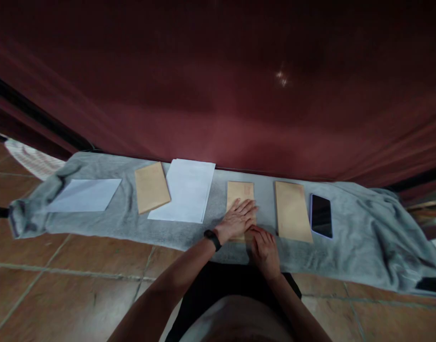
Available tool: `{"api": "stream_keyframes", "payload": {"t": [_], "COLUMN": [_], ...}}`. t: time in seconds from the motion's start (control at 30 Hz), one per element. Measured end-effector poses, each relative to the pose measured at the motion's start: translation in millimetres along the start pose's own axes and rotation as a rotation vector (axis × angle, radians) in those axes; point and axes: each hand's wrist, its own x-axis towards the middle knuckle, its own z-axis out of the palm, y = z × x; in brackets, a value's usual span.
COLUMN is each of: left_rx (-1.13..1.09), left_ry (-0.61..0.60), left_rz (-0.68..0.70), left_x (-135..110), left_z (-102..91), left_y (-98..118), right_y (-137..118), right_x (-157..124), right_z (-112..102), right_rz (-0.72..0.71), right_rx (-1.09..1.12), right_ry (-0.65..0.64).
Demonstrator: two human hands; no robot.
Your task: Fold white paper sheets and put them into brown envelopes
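A brown paper envelope (240, 190) with small red print near its top lies on the grey cloth in front of me. My left hand (238, 219) rests flat across its middle, fingers stretched out, a dark band on the wrist. At the envelope's lower right edge is my right hand (266, 249), its fingers bent and held together against the paper. The thumb is hidden, and so is part of the envelope's lower half. To the right lies a pile of brown envelopes (292, 211).
A phone (321, 216) lies at the right. Left of my hands are white paper sheets (189, 190), overlapped by another brown envelope stack (151, 187), and more white paper (85, 194). Grey cloth (360, 237) covers the narrow bench, and a dark red surface (218, 95) rises behind.
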Motion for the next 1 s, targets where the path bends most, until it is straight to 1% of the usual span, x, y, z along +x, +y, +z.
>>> {"api": "stream_keyframes", "payload": {"t": [0.1, 0.2, 0.33, 0.47, 0.6, 0.77, 1.0], "left_rx": [0.047, 0.058, 0.045, 0.033, 0.025, 0.036, 0.045], "left_ry": [0.069, 0.106, 0.099, 0.079, 0.091, 0.090, 0.060], "left_rz": [-0.033, -0.090, -0.136, -0.106, -0.090, -0.052, 0.024], "left_x": [13.6, 30.5, 51.6, 62.3, 62.3, 55.6, 40.4], "left_z": [8.3, 13.6, 14.0, 13.4, 16.0, 17.6, 11.9], "left_y": [-7.3, -16.9, -34.8, -51.6, -55.9, -51.3, -43.7], "right_y": [-2.9, -6.3, -9.1, -10.0, -10.1, -8.1, -7.4], "right_x": [1.1, 3.5, 5.5, 5.6, 5.5, 4.4, 4.8], "right_z": [-2.2, -4.2, -5.0, -5.0, -5.7, -4.1, -4.6], "right_rz": [-0.003, 0.002, 0.002, 0.006, 0.012, 0.009, -0.014], "right_rx": [-0.008, -0.008, -0.016, -0.026, -0.012, 0.002, 0.015], "right_ry": [0.003, 0.003, 0.009, 0.026, 0.016, 0.012, -0.009]}}
